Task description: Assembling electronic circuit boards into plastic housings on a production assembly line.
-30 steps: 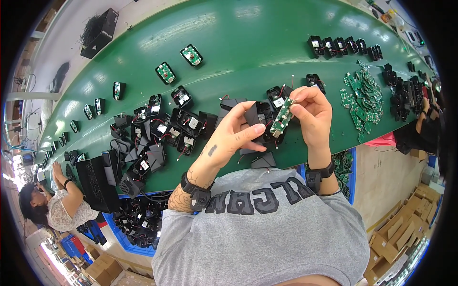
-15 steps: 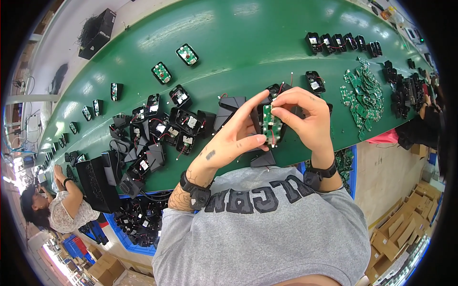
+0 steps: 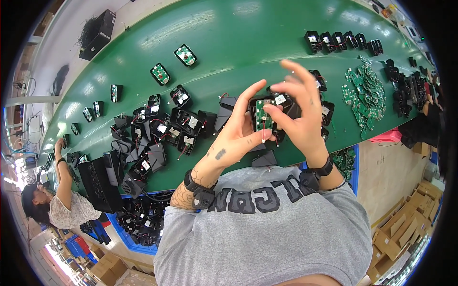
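Note:
My left hand grips a small black plastic housing in front of me, thumb at its near end and fingers along its left side. A green circuit board lies in that housing, and a thin red wire trails from its near end. My right hand is over the right side, its thumb at the board's edge. Its other fingers are spread and slightly smeared by motion. Behind the hands, more black housings are partly hidden, one with a white piece inside.
A pile of bare circuit boards lies right on the green table. Black housings with red wires cluster on the left; a row of housings stands at the far right. A blue bin is below the table edge. A co-worker reaches in at left.
The board now sits lower in the housing, which has shifted slightly left. My right fingers have lifted from their pinch on the board and spread. The co-worker's arm has stretched farther over the table.

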Available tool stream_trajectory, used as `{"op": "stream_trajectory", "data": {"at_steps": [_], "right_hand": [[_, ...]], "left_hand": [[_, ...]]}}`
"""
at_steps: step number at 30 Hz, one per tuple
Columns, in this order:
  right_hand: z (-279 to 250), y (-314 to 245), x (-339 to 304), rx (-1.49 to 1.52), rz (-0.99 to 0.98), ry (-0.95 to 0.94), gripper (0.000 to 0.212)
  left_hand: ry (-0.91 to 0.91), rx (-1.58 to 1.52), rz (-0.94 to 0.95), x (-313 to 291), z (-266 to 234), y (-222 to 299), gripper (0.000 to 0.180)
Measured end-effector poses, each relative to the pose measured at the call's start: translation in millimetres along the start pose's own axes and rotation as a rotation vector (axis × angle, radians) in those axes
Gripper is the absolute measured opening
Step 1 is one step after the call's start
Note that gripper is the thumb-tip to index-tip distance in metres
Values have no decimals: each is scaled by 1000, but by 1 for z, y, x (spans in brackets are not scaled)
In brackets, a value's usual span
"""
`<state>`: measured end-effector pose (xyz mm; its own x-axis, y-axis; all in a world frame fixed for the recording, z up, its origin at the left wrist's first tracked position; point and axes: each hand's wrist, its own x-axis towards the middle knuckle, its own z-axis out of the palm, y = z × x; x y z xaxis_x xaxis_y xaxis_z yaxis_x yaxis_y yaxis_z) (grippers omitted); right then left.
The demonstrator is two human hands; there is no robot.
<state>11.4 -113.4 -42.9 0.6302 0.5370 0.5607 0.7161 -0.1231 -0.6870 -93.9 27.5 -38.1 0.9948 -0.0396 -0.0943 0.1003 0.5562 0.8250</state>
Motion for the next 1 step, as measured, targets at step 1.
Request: {"op": "stream_trajectory", "data": {"at_steps": [1], "right_hand": [[0,7,-5,412,299,-178,48]], "left_hand": [[-9,31,11,1,0,-2,87]]}}
